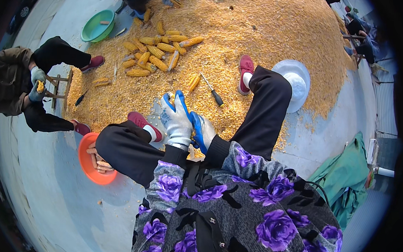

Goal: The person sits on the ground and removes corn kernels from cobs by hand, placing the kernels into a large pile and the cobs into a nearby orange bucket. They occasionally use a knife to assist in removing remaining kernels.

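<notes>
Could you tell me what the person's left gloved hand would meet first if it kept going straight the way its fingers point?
Most likely the spread of loose yellow maize kernels on the ground just beyond the left hand. The yellow-handled screwdriver and a lone yellow corn cob lie slightly right of that line, though depth is hard to judge.

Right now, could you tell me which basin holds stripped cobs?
The orange basin beside the person's left leg; the green basin lies farther off.
</notes>
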Tool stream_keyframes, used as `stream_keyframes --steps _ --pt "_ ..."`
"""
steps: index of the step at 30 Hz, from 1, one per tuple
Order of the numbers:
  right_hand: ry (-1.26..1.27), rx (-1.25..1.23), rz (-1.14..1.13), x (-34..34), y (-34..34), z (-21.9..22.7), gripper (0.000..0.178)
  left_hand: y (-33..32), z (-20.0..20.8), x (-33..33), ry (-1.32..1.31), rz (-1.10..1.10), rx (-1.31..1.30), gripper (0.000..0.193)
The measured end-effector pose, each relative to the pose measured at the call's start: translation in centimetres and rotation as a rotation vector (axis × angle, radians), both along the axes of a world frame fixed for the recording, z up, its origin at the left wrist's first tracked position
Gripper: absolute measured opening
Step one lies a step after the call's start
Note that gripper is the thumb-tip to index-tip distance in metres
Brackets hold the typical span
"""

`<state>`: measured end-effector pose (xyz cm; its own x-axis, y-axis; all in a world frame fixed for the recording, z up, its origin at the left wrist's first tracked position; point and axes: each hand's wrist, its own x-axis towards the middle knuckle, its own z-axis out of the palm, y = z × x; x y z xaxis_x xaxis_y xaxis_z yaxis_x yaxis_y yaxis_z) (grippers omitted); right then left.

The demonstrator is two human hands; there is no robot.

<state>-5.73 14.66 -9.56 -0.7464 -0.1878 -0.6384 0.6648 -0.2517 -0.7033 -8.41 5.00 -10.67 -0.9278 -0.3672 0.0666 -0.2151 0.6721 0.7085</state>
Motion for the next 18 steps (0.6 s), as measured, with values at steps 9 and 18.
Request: stream_keyframes --steps 9,18 --pt "-0.231 -0.584 0.254 0.1 1.6 2.8 0.065 -3.8 3.5 -1.6 -0.115 0.031 1.771 0.034" --pt "0.291 0.168 0.502 0.2 2.6 6.8 0.066 -5.9 -0.2 -1.3 -0.009 0.384 1.537 0.027"
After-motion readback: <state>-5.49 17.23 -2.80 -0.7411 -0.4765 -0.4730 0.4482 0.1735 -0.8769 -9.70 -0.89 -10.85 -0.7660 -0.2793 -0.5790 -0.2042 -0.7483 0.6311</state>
